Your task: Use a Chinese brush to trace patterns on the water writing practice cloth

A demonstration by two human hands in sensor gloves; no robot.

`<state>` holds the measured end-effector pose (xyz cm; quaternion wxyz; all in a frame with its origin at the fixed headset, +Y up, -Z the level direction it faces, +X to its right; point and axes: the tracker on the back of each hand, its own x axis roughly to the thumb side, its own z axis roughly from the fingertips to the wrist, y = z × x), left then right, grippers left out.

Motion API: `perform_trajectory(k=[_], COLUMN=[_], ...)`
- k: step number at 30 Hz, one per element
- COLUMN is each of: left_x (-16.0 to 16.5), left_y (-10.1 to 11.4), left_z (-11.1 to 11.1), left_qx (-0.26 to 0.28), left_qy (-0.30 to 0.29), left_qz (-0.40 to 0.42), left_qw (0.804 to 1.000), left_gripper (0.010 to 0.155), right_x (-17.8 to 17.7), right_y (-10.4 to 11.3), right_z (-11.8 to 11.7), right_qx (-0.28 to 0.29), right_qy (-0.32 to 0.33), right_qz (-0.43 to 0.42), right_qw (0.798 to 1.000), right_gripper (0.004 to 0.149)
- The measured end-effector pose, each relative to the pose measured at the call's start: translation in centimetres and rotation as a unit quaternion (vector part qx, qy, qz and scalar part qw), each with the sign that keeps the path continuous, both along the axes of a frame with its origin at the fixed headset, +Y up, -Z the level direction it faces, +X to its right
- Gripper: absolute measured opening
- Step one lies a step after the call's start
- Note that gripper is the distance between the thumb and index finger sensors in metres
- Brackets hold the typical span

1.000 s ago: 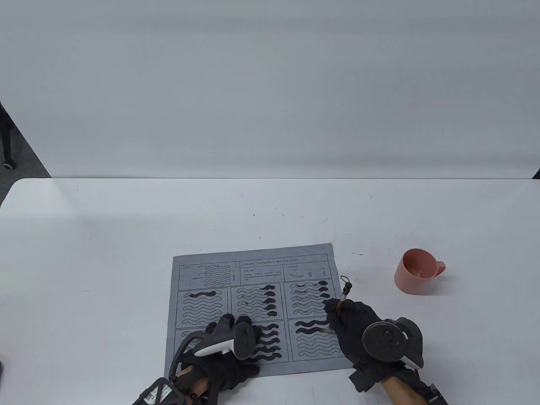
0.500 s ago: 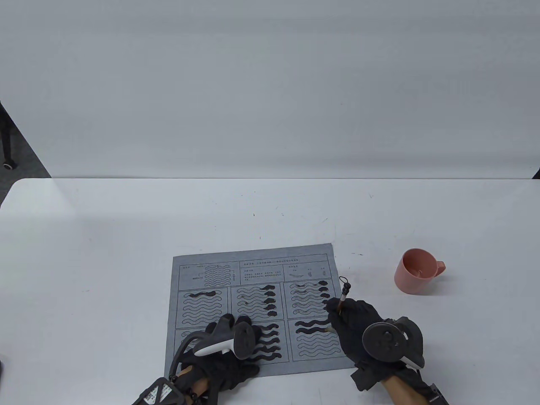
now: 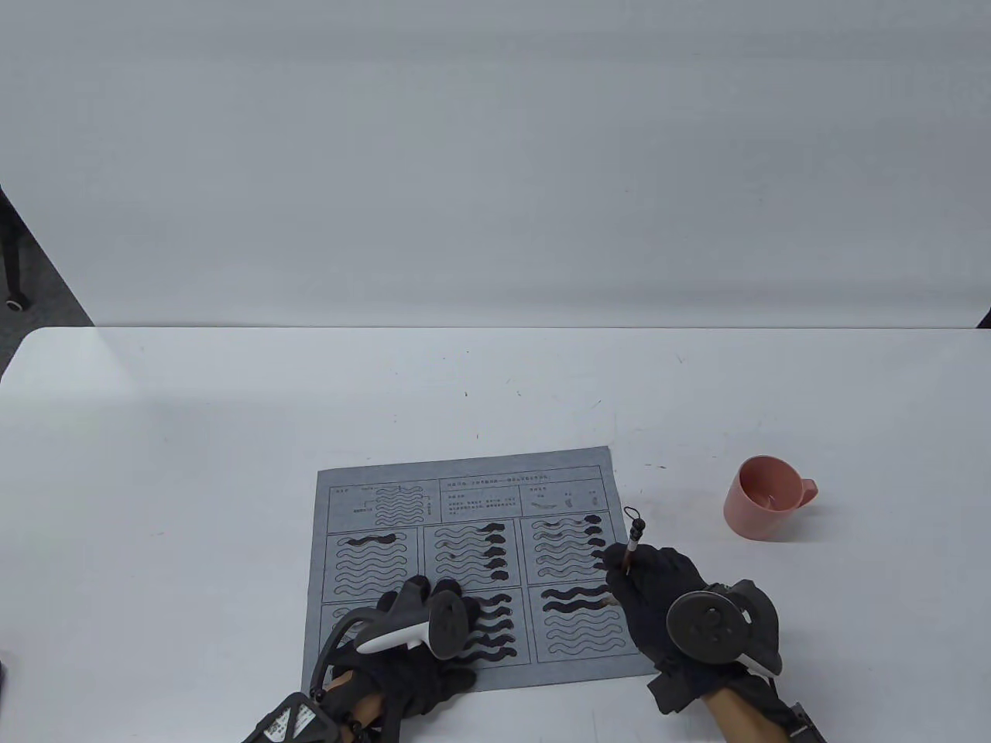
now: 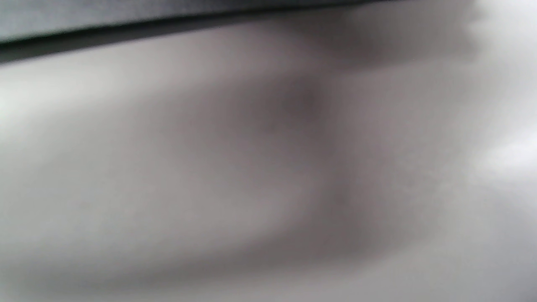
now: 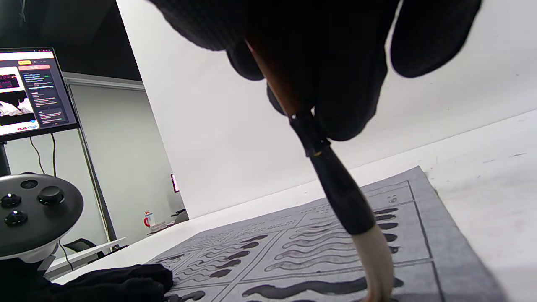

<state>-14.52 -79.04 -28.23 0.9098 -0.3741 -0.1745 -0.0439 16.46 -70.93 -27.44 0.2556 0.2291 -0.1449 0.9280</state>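
We counted one grey practice cloth (image 3: 464, 565) on the bench (image 3: 232, 433), one brush (image 3: 629, 551), one pink cup (image 3: 762, 497), and two gloved hands: one left hand (image 3: 414, 642) and one right hand (image 3: 658, 600). Each hand carried one tracker. The cloth showed six panels of wavy lines below its header row.

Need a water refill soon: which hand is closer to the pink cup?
Right. The right hand holds the brush just left of the pink cup; the left hand rests farther left on the cloth.

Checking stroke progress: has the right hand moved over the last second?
Yes. The right hand with the brush slid slightly right along the wavy line, toward the right edge of the cloth.
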Motion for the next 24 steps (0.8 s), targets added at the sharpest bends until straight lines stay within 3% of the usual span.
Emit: perform_trajectory(k=[24], left_x=[0.01], left_y=[-0.01], left_z=[-0.01], left_qx=[0.0], left_qy=[0.0], left_qz=[0.0], left_qw=[1.0], left_gripper=[0.085], right_x=[-0.01], right_y=[0.05], right_z=[0.05], right_qx=[0.006], right_qy=[0.001], right_qz=[0.011], right_qw=[1.0], right_gripper=[0.039])
